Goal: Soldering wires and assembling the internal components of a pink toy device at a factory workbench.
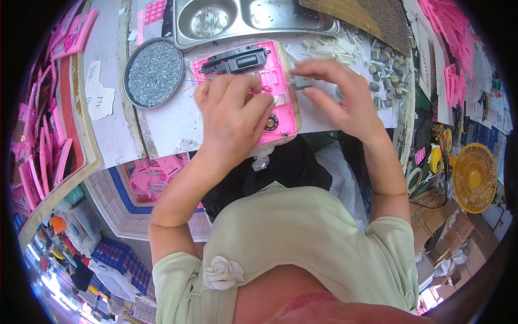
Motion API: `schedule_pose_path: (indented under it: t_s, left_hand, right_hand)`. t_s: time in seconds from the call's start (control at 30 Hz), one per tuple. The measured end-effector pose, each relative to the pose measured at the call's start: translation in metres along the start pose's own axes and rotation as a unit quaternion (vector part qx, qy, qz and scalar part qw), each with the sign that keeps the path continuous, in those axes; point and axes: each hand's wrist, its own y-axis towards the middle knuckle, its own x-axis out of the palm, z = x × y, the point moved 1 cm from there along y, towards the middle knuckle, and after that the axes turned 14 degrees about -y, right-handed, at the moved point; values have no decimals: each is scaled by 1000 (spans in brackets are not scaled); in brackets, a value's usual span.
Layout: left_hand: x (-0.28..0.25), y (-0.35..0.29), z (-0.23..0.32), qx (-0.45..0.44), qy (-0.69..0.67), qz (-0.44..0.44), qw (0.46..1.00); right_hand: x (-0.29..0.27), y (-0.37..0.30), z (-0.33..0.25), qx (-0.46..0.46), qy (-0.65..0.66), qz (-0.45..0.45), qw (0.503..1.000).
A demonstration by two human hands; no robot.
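Note:
A pink plastic housing (280, 121) lies in front of me on a pale padded support. Fixed across its far part is a long black piece (236, 60), and a small round dark part with a brass-coloured middle (271, 122) sits near its lower right corner. My left hand (233, 110) rests over the housing with curled fingers pressed together, hiding whatever they grip. Thin red wires (193, 81) come out beside that hand. Just off the housing's right edge, my right hand (345, 100) pinches a small grey block-like part (302, 82) between thumb and forefinger.
A round dish of small silvery screws (154, 73) stands at the left. Behind is a metal compartment tray (259, 33). White plastic pieces (332, 48) and several grey cylindrical parts (386, 81) lie at the right. A basket with pink parts (121, 208) sits below the table's edge.

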Motion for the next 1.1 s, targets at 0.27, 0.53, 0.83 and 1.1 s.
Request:
schedule_pose_path:
  t_s: [0.27, 0.53, 0.83, 1.1]
  left_hand:
    - [-7, -39, -5, -59, -38, 5, 998]
    - [-32, -21, -35, -97, 15, 69, 993]
    - [-32, -41, -27, -89, 85, 52, 991]
    - [-28, -44, -32, -56, 53, 100, 992]
  right_hand:
    - [29, 33, 4, -68, -94, -35, 993]
    - [30, 37, 5, -73, -151, -33, 985]
    - [17, 48, -12, -71, -169, -12, 983]
    - [63, 70, -43, -251, -200, 41, 946]
